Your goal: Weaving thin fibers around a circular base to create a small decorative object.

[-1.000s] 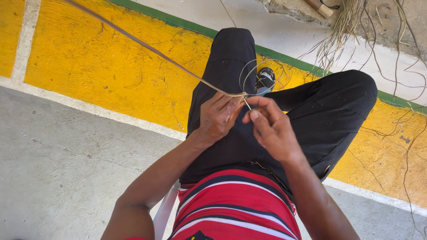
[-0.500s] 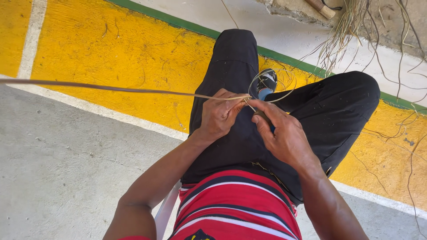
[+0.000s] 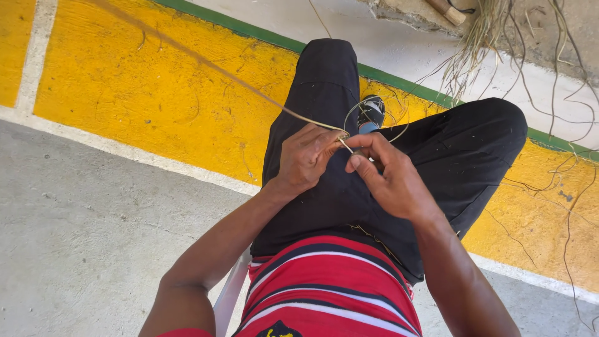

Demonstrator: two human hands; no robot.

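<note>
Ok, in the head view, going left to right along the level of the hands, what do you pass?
Grey concrete floor → white painted line → left hand → thin fibre strand pinched between the fingers → right hand → black-trousered knee → yellow painted floor.

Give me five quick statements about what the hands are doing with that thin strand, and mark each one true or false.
1. Both hands meet over the lap: the left hand and the right hand pinch the thin strand between them. True.
2. The strand runs off toward the upper right of the view. False: it runs toward the upper left, across the yellow painted floor.
3. The person wears dark trousers and a red striped shirt. True.
4. A pile of dry fibres lies at the upper right. True.
5. The right hand holds a pair of scissors. False: no tool shows in it, only the strand at its fingers.
</note>
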